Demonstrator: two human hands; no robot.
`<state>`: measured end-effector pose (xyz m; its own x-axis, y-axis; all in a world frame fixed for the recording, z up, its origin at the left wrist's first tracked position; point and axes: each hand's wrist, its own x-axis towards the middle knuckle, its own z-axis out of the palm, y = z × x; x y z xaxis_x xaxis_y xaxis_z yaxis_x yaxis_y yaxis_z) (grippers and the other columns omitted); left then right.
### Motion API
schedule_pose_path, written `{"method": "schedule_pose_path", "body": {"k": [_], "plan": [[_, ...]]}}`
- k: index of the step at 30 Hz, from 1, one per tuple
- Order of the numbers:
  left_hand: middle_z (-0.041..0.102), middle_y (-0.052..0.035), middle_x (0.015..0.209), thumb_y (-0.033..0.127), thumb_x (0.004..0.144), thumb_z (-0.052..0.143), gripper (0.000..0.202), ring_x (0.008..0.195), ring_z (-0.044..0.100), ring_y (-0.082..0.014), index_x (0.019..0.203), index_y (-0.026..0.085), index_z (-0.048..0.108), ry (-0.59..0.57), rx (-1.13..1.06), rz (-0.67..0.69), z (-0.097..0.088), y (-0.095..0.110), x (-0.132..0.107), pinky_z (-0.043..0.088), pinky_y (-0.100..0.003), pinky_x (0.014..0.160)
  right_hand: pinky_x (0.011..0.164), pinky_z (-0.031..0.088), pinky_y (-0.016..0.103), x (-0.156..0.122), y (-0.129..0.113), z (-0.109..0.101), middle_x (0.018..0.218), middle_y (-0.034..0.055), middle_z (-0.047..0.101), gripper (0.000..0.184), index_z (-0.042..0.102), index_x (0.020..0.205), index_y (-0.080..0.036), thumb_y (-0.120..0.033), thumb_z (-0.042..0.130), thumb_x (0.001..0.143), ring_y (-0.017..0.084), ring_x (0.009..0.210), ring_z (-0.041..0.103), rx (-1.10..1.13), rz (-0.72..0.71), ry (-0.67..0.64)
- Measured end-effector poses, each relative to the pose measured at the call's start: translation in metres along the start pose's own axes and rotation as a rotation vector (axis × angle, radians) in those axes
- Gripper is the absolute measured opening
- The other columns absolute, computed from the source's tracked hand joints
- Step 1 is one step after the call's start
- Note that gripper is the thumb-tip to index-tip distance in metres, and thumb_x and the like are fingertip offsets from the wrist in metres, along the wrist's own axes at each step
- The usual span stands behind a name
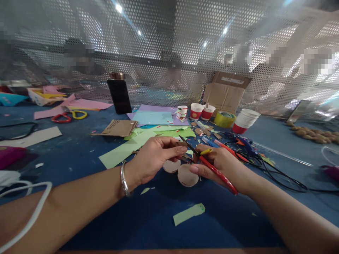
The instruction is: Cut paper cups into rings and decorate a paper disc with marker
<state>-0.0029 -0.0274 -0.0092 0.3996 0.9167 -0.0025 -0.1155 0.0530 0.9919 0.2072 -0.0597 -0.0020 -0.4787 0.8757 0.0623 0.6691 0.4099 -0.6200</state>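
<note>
My left hand (155,158) is closed in a pinch on a small brown piece of cardboard (181,144), mostly hidden by the fingers. Scissors (215,171) with a red and yellow handle are in my right hand (230,164). Their dark blades point up and left, close to the left fingertips; whether they touch the cardboard I cannot tell. Below the hands lie two pale round pieces (188,176), partly covered by the fingers. A light green paper strip (189,214) rests on the blue table nearer to me.
Behind the hands are green paper sheets (116,151), folded cardboard (119,127), paper cups (196,110) and yellow tape (224,119). A glue gun (246,144) with tangled black cable lies right. Other scissors (61,118) lie left; a phone (119,97) stands near the perforated screen.
</note>
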Motion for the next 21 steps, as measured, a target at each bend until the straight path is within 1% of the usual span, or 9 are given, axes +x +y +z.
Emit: {"method": "schedule_pose_path", "body": {"k": [5, 9, 13, 18, 21], "plan": [[0.067, -0.0002, 0.073, 0.033, 0.069, 0.085, 0.021, 0.062, 0.051, -0.0094, 0.079, 0.016, 0.076, -0.002, 0.015, 0.007, -0.0003, -0.0009, 0.0001, 0.041, -0.024, 0.061, 0.052, 0.035, 0.026, 0.0000, 0.0016, 0.0021, 0.072, -0.0003, 0.053, 0.047, 0.053, 0.078, -0.020, -0.065, 0.056, 0.089, 0.013, 0.062, 0.047, 0.050, 0.014, -0.003], [0.063, 0.0017, 0.066, 0.034, 0.070, 0.084, 0.022, 0.060, 0.049, -0.0086, 0.076, 0.016, 0.075, -0.021, 0.041, 0.023, -0.0004, 0.0001, -0.0013, 0.040, -0.023, 0.059, 0.052, 0.033, 0.026, -0.0006, 0.0022, 0.0043, 0.072, -0.0013, 0.052, 0.045, 0.052, 0.075, -0.020, -0.062, 0.057, 0.090, 0.012, 0.060, 0.045, 0.092, 0.040, 0.027], [0.061, 0.0020, 0.065, 0.035, 0.071, 0.084, 0.021, 0.059, 0.048, -0.0084, 0.077, 0.016, 0.075, -0.041, 0.062, 0.041, -0.0004, 0.0014, -0.0024, 0.038, -0.023, 0.058, 0.051, 0.031, 0.026, 0.0007, 0.0034, 0.0066, 0.062, -0.0045, 0.048, 0.042, 0.051, 0.073, -0.020, -0.057, 0.063, 0.088, 0.010, 0.054, 0.041, 0.138, 0.038, 0.068], [0.059, 0.0025, 0.064, 0.037, 0.071, 0.084, 0.025, 0.059, 0.046, -0.0081, 0.073, 0.015, 0.073, -0.033, 0.046, 0.027, -0.0001, 0.0028, -0.0022, 0.037, -0.024, 0.059, 0.051, 0.035, 0.025, 0.0042, 0.0001, 0.0083, 0.061, -0.0029, 0.053, 0.042, 0.053, 0.071, -0.020, -0.057, 0.064, 0.086, 0.011, 0.054, 0.045, 0.141, 0.071, 0.138], [0.059, 0.0032, 0.066, 0.037, 0.068, 0.086, 0.028, 0.059, 0.046, -0.0077, 0.074, 0.014, 0.071, 0.001, 0.014, 0.014, -0.0007, 0.0031, -0.0027, 0.038, -0.023, 0.059, 0.052, 0.036, 0.025, 0.0054, -0.0012, 0.0075, 0.061, -0.0007, 0.055, 0.044, 0.053, 0.067, -0.020, -0.057, 0.058, 0.090, 0.012, 0.055, 0.049, 0.066, 0.082, 0.156]]}}
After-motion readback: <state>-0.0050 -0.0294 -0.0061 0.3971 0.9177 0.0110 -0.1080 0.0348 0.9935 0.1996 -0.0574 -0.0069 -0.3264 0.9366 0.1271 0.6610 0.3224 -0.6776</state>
